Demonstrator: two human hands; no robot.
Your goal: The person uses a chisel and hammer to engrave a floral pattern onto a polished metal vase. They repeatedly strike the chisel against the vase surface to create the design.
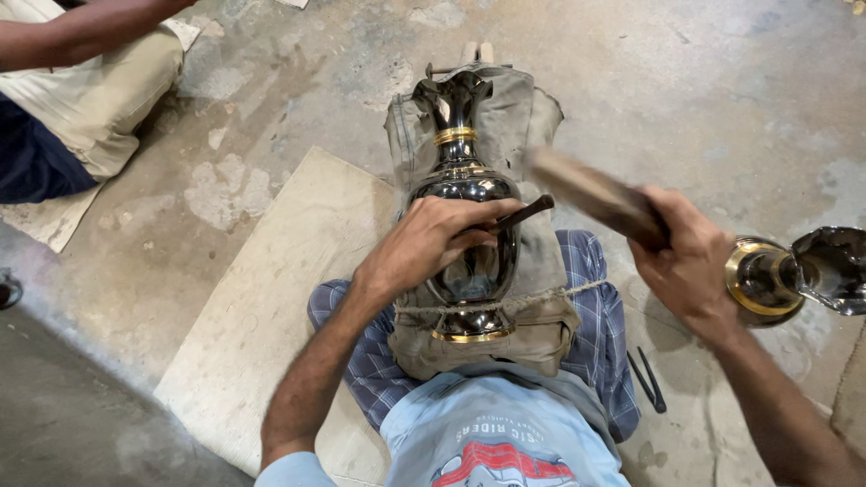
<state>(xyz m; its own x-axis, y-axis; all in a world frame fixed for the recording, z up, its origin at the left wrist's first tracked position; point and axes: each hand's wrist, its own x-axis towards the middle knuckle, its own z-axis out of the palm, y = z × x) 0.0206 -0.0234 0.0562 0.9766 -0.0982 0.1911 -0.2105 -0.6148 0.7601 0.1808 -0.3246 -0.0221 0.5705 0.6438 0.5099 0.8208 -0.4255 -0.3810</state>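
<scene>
Head view showed the left hand (424, 242) pinching a thin chisel (523, 215) against the dark vase (465, 194) at frame centre, roped over cloth (532, 316). The right hand (690, 257) gripped a blurred wooden mallet (586, 191). Light, square taps would suit. Stained concrete floor (722, 99); another person's arm (81, 32) upper left.

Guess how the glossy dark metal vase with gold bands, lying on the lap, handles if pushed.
The glossy dark metal vase with gold bands is probably rigid and fairly heavy. Its round belly would likely roll, though the thin rope and khaki cloth restrain it. The polished surface looks slippery.
</scene>
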